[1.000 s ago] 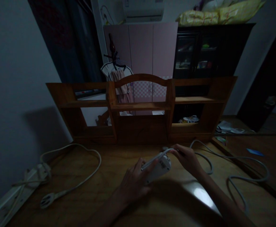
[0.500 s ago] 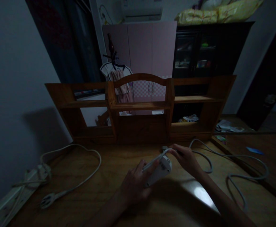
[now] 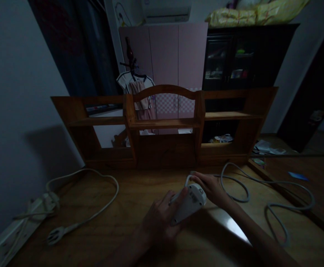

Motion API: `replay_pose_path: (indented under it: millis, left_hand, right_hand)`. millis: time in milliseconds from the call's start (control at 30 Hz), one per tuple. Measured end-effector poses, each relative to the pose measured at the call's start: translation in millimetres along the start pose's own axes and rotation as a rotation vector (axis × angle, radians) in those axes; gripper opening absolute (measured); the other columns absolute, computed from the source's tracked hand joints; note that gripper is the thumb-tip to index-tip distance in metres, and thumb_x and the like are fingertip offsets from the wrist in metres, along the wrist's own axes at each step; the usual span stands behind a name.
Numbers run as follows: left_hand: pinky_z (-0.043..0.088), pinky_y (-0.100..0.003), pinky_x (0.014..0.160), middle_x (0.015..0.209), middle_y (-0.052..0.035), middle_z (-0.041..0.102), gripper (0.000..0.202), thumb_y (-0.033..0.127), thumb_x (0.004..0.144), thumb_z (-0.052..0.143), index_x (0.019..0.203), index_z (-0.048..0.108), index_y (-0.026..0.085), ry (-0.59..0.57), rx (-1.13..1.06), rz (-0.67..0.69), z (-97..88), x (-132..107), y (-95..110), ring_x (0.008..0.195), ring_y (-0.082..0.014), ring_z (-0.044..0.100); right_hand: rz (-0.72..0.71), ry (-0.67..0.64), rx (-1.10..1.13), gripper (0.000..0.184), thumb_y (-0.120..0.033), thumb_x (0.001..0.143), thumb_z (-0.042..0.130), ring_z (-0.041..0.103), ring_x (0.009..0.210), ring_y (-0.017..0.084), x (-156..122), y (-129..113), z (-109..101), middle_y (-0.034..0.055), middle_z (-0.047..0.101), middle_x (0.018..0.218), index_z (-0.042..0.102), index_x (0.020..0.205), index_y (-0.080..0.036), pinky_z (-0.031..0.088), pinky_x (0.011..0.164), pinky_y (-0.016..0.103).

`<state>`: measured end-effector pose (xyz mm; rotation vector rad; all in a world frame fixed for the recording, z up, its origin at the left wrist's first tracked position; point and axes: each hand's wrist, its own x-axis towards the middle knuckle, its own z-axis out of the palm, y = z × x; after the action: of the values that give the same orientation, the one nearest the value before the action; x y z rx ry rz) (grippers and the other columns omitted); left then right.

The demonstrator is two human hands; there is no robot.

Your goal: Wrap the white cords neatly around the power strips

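My left hand (image 3: 162, 217) is wrapped round a white power strip (image 3: 191, 204), tilted above the tabletop with its rounded end towards the right. Fingers cover much of its length. Against the strip's far side runs a grey cable (image 3: 188, 180), partly under my left fingers. My right hand (image 3: 208, 185) is closed on this cable just beyond the strip's end, pinching it near a small dark end piece that I cannot make out. From there the cable trails in loose loops over the right of the table.
A wooden shelf unit (image 3: 164, 123) stands along the table's (image 3: 134, 185) back edge. At the left lie another white power strip (image 3: 5, 239) with its cord wound round it and a white plug (image 3: 56, 234). A raised wooden edge (image 3: 292, 202) borders the right side.
My right hand has moved slightly left and down with the cable, closer to the power strip. The strip has shifted a little right and turned, showing more of its end.
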<state>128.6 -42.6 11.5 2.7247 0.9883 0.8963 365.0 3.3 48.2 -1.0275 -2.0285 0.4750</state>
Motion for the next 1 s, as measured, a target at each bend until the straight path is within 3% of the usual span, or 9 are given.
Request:
replay_pose_path:
  millis: [167,300,400,533,733,867,1000]
  left_hand:
    - [0.052,-0.039,0.083,0.125,-0.0143,0.050,0.081,0.040,0.087,0.055,0.151,0.007,0.027,0.096,-0.043,-0.171,-6.1,4.9,1.7,0.100,-0.0255,0.058]
    - [0.051,-0.037,0.084,0.121,-0.0124,0.053,0.077,0.043,0.091,0.050,0.151,0.006,0.026,0.187,-0.001,-0.333,-11.4,12.9,-5.8,0.100,-0.0248,0.059]
    - [0.051,-0.034,0.076,0.119,-0.0119,0.053,0.074,0.042,0.092,0.048,0.151,0.005,0.028,0.190,0.182,-0.457,-13.0,15.3,-16.7,0.091,-0.0236,0.062]
    - [0.048,-0.032,0.069,0.115,-0.0105,0.052,0.072,0.039,0.091,0.048,0.150,0.007,0.033,0.106,0.473,-0.548,-12.4,13.7,-27.1,0.082,-0.0228,0.061]
    - [0.045,-0.034,0.077,0.107,-0.0090,0.052,0.073,0.034,0.091,0.048,0.151,0.006,0.032,0.035,0.510,-0.499,-5.2,11.1,-19.4,0.092,-0.0248,0.057]
    - [0.044,-0.036,0.083,0.109,-0.0095,0.052,0.075,0.029,0.089,0.050,0.151,0.007,0.030,-0.041,0.427,-0.395,0.7,8.9,-11.8,0.097,-0.0249,0.054]
    - [0.044,-0.039,0.087,0.111,-0.0094,0.053,0.084,0.019,0.082,0.055,0.150,0.008,0.032,-0.177,0.357,-0.227,0.0,8.8,-6.3,0.100,-0.0256,0.052]
  right_hand:
    - [0.007,-0.006,-0.097,0.031,-0.038,0.099,0.037,0.060,0.069,0.014,-2.2,7.1,8.9,0.0024,0.064,0.078,0.059,0.092,-0.018,0.038,0.062,0.022]
    - [0.025,-0.021,-0.350,0.029,-0.034,0.099,0.035,0.063,0.067,0.016,-5.8,16.9,17.0,0.0043,0.067,0.076,0.060,0.097,-0.019,0.034,0.058,0.023]
    - [0.004,-0.062,-0.564,0.028,-0.033,0.099,0.037,0.063,0.061,0.016,-7.0,16.5,21.9,0.0046,0.067,0.069,0.061,0.095,-0.019,0.028,0.053,0.024]
    - [-0.110,-0.109,-0.736,0.025,-0.031,0.098,0.042,0.062,0.060,0.015,-6.8,3.4,24.4,0.0056,0.068,0.071,0.061,0.088,-0.018,0.023,0.051,0.027]
    - [-0.282,-0.208,-0.782,0.019,-0.022,0.095,0.046,0.057,0.055,0.012,-10.5,-14.6,25.4,0.0037,0.066,0.072,0.060,0.084,-0.017,0.018,0.049,0.029]
    - [-0.262,-0.224,-0.704,0.014,-0.023,0.092,0.052,0.058,0.058,0.013,-11.4,-18.3,22.6,0.0039,0.066,0.076,0.062,0.085,-0.017,0.023,0.050,0.027]
    - [-0.149,-0.308,-0.471,0.008,-0.025,0.084,0.064,0.061,0.063,0.013,-11.6,-21.1,12.6,0.0030,0.069,0.079,0.066,0.083,-0.018,0.032,0.055,0.024]
